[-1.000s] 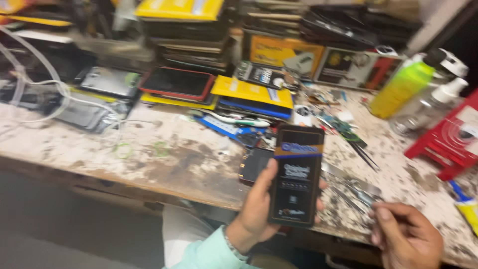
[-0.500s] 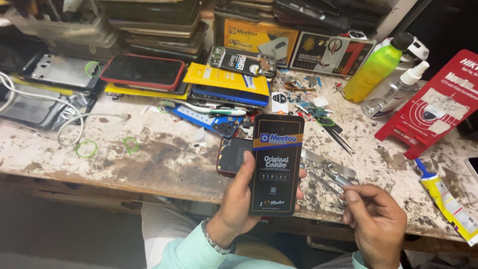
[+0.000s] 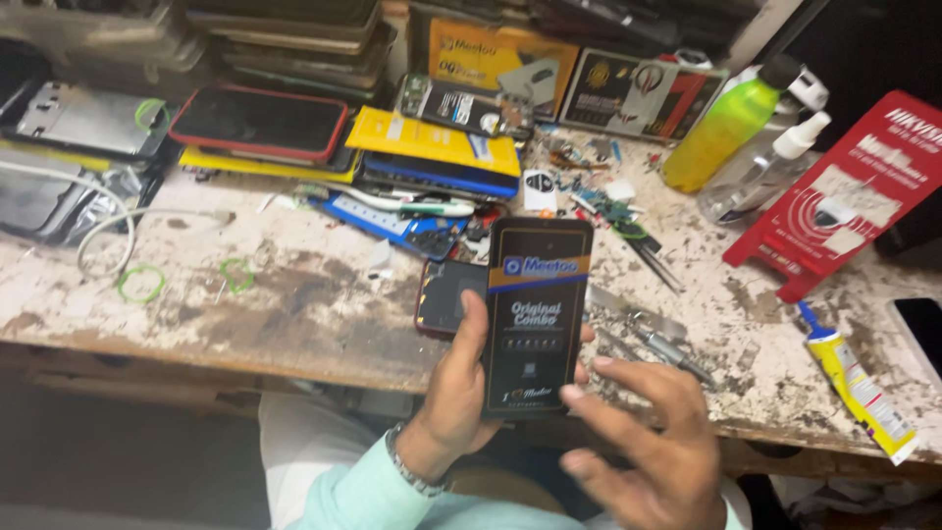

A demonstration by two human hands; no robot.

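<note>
One black box (image 3: 535, 314) in left hand (image 3: 456, 393); two bottles (image 3: 721, 137).

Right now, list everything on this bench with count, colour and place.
flat black phone-part box with blue and orange band: one, held upright over the bench's front edge
dark phone with red rim: one, far left, lying on a stack
yellow flat boxes: a few, centre back
yellow-green plastic bottle: one, far right
clear spray bottle: one, beside the green bottle
red cardboard package: one, right
yellow glue tube: one, front right edge
green rubber bands: two, left on the stained worktop
left hand: grip closed around the box
right hand: open, fingers spread beside the box's lower end
</note>
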